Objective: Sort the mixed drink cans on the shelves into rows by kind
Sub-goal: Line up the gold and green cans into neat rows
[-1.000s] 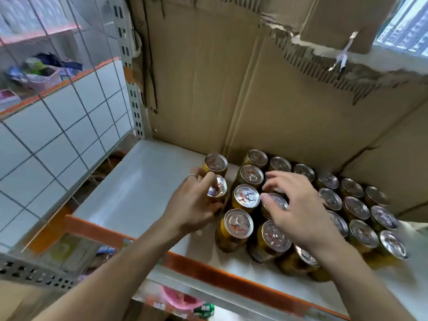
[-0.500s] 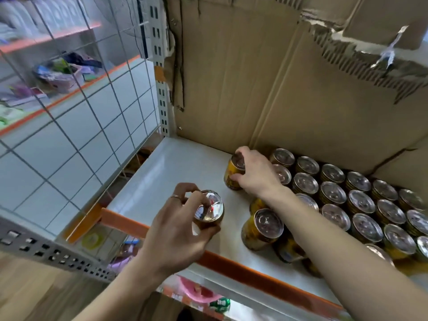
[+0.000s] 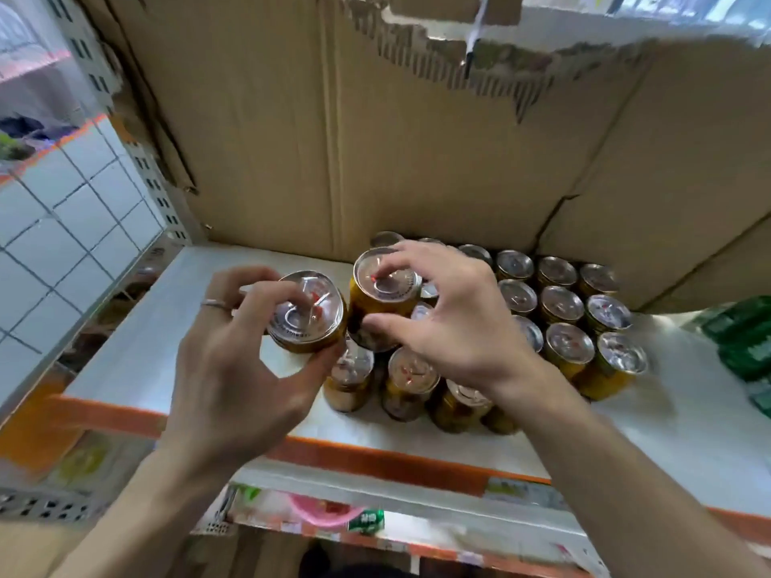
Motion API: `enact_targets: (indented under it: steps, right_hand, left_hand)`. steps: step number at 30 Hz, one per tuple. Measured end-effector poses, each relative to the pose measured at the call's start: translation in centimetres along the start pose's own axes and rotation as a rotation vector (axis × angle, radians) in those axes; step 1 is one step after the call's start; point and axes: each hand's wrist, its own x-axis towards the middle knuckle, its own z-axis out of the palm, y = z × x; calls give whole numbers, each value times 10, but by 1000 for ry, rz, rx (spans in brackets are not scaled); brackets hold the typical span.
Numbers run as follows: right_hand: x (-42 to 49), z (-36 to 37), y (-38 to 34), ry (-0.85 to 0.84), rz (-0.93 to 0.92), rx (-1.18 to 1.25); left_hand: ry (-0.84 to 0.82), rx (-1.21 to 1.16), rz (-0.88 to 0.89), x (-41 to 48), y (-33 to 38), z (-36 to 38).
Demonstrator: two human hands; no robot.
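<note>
Several yellow drink cans with silver tops [image 3: 567, 348] stand in rows on a white shelf [image 3: 137, 360] with an orange front edge. My left hand [image 3: 225, 369], with a ring on one finger, grips a yellow can [image 3: 306, 312] lifted above the shelf. Just to its right my right hand [image 3: 450, 327] holds a second yellow can [image 3: 386, 298] by its rim, also raised above the group. The two held cans nearly touch. Some green cans [image 3: 747, 340] show at the right edge.
Torn brown cardboard [image 3: 375, 139] lines the back of the shelf. A white wire grid [image 3: 62, 227] closes the left side beside a perforated metal upright [image 3: 142, 160]. The shelf's left half is bare. A lower shelf with coloured goods [image 3: 329, 515] sits below.
My right hand has lifted a can from the back-left of the group and brought it forward. My left hand has raised its can up beside it. The camera view shifted right.
</note>
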Motion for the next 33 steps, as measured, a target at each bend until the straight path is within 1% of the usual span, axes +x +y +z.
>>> enact_targets:
  steps: [5, 9, 14, 18, 21, 23, 29, 33]
  right_hand:
    - [-39, -75, 15, 60, 32, -40]
    - [-76, -128, 36, 108, 62, -103]
    - [-122, -174, 70, 71, 144, -158]
    - [-161, -203, 93, 103, 219, -165]
    - [-183, -215, 109, 67, 281, -198]
    - [-193, -216, 117, 46, 287, -219]
    - [-218, -200, 140, -26, 346, -227]
    - [-228, -185, 147, -61, 384, -146]
  left_hand:
    - [4, -29, 82, 7, 66, 34]
    - [-5, -97, 126, 3, 115, 63]
    - [-39, -161, 216, -5, 167, 108]
    - [-108, -212, 242, -17, 200, 143]
    - [-174, -232, 251, -30, 212, 167]
    - [-210, -224, 239, -39, 216, 181]
    - [-306, -106, 242, -59, 204, 211]
    - [-309, 48, 245, -72, 187, 220]
